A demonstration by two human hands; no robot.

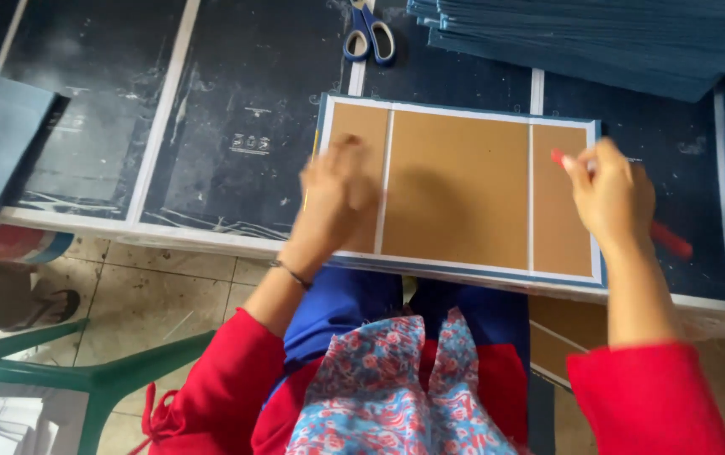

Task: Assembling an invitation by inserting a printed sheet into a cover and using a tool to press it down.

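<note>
Nearest my view, at the bottom centre of the frame, I see the person's lap: a patterned red and blue cloth [387,388] over blue trousers, with red sleeves [219,379] on both sides. Just above that, in the middle of the frame, a flat board [459,190] lies on the dark worktable [236,109]. It is made of three brown cardboard panels on a white backing with a blue edge, and its near edge sits at the table's front rim.

My left hand [333,198] rests fingers-down on the narrow left panel, pressing flat with nothing clamped in it. My right hand [611,194] is over the narrow right panel near the board's upper right corner, fingers pinched together on a red stick-like tool [670,240], whose tip shows left of the fingers while the rest runs out lower right of the hand.

At the top centre lies a pair of blue-handled scissors [369,34]. A stack of blue sheets [598,42] fills the upper right. I see no box or tray holding anything. At the lower left stands a green chair frame [84,371] on a tiled floor
</note>
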